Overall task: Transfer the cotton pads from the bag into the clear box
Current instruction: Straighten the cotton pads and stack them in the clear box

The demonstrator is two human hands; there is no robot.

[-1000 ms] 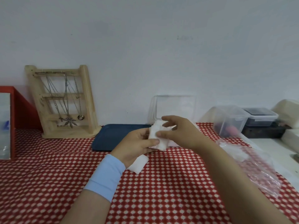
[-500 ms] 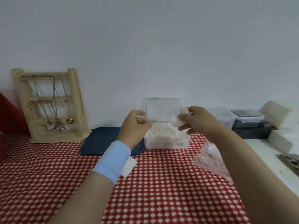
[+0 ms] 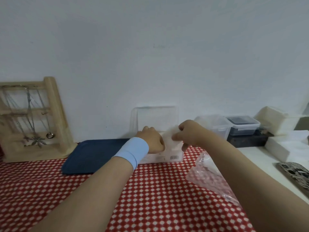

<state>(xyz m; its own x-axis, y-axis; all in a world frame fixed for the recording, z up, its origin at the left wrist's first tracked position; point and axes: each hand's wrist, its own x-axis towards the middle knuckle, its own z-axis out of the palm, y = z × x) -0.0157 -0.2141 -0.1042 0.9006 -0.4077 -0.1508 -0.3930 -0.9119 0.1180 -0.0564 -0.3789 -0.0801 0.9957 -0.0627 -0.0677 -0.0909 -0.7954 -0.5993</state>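
Observation:
The clear box (image 3: 173, 157) stands at the back of the red checked cloth, its lid (image 3: 156, 118) raised against the wall and white cotton pads (image 3: 175, 146) filling it. My left hand (image 3: 150, 139), with a blue wristband, reaches into the box's left part. Its fingers are curled down onto pads there and are mostly hidden. Just above the box's right part, my right hand (image 3: 189, 133) pinches a white cotton pad (image 3: 169, 135). The crumpled clear bag (image 3: 207, 174) lies on the cloth under my right forearm.
A dark blue tray (image 3: 93, 154) lies left of the box. A wooden jewellery stand (image 3: 33, 118) leans at the far left. Clear lidded containers (image 3: 242, 125), white foam blocks (image 3: 294, 144) and a patterned object (image 3: 296, 176) sit on the white surface to the right.
Both hands moved from in front of me to the box. The left hand went down into it, and the right hand lowered its pad to the box's top. The camera view swung left.

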